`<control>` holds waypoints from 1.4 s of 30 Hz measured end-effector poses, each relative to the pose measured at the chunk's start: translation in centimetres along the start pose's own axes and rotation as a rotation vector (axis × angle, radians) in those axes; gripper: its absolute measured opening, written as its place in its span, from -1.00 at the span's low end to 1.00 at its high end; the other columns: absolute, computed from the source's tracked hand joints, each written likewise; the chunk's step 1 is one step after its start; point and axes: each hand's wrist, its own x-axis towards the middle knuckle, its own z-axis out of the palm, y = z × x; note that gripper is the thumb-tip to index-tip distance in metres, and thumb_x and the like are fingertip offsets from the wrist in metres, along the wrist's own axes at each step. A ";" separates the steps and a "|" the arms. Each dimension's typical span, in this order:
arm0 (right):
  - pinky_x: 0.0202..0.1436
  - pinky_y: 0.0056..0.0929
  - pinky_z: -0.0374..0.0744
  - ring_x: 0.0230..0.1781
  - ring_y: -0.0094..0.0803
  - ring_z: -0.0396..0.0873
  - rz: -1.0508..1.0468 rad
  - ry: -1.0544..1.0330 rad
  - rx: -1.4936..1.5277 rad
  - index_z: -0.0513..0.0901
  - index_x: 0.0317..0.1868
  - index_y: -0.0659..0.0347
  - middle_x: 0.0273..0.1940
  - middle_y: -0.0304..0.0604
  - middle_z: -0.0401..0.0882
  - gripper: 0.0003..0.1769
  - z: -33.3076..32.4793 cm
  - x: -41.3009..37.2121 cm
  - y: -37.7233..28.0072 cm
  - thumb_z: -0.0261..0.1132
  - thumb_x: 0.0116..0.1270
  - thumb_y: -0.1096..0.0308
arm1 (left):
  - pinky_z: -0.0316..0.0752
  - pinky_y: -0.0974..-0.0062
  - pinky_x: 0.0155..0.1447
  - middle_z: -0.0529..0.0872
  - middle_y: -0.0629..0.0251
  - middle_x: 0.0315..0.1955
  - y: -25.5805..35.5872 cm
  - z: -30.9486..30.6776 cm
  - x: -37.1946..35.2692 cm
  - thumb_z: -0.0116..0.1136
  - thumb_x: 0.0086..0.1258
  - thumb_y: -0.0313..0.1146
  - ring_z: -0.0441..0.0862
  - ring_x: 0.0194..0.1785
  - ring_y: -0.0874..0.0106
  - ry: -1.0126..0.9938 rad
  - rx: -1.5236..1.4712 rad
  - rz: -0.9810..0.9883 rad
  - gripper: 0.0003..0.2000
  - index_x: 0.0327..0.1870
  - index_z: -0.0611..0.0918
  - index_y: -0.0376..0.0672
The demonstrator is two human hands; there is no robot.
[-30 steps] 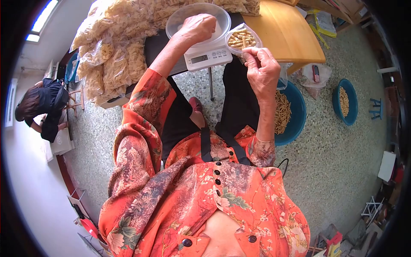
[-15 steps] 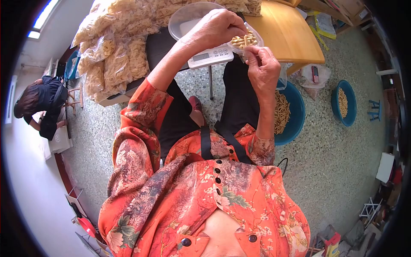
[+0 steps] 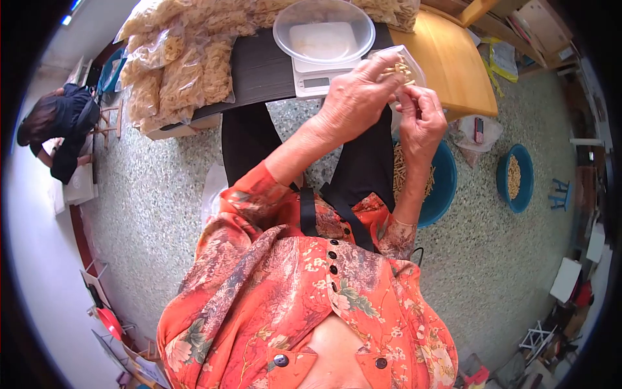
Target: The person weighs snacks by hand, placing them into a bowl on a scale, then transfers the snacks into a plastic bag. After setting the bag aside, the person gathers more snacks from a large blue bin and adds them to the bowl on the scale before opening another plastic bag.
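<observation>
Over the right side of the scale, a clear plastic bag [image 3: 414, 65] holds several short tan sticks [image 3: 402, 70]. My left hand [image 3: 356, 97] is closed at the bag's near left side, its fingertips partly hidden. The fingers of my right hand [image 3: 422, 120] pinch the bag's near right edge. Just left of the bag stands a white digital scale [image 3: 314, 83], partly covered by my left hand. A clear plastic bowl [image 3: 324, 32] rests on the scale, with nothing visible in it.
Filled clear bags [image 3: 184, 78] are piled on the dark table [image 3: 259, 68]. A wooden chair [image 3: 447, 58] stands to the right. Blue basins [image 3: 444, 188] with tan pieces, a phone [image 3: 479, 129] on a bag and a blue stool [image 3: 560, 194] are right. Another person [image 3: 61, 126] bends over at far left.
My left hand has come down and right, from above the bag to its near side. The bag and my right hand have shifted slightly right. The bowl shows more fully now.
</observation>
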 end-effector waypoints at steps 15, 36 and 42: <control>-0.30 -0.53 0.59 -0.38 -0.52 0.52 -0.126 0.129 -0.120 0.70 -0.01 0.23 -0.04 -0.13 0.54 -0.76 -1.4 -2.4 0.8 0.44 0.32 0.47 | 0.60 0.29 -0.20 0.62 0.25 -0.34 -0.3 3.6 -2.0 0.38 0.21 -0.49 0.67 -0.26 0.21 0.177 -0.115 -0.065 -0.87 -0.24 0.71 -0.11; -0.12 -0.25 0.65 -0.22 -0.18 0.76 1.158 -0.305 -0.315 0.73 -0.04 0.27 -0.26 0.01 0.77 -0.69 -5.2 -27.8 29.3 0.34 0.22 0.34 | 0.53 0.48 -0.02 0.68 0.29 -0.21 2.6 -1.8 -3.5 0.38 0.26 -0.62 0.61 -0.10 0.40 0.218 -0.029 -0.053 -0.80 -0.14 0.80 -0.14; 0.04 -0.01 0.60 -0.01 0.04 0.67 0.810 -0.322 -0.495 0.66 0.11 0.23 -0.03 0.15 0.69 -0.50 -2.7 -28.6 27.5 0.45 0.16 0.26 | 0.49 0.47 -0.04 0.63 0.26 -0.21 3.2 -3.3 -4.0 0.39 0.27 -0.59 0.59 -0.14 0.39 0.226 0.059 0.005 -0.80 -0.10 0.79 -0.18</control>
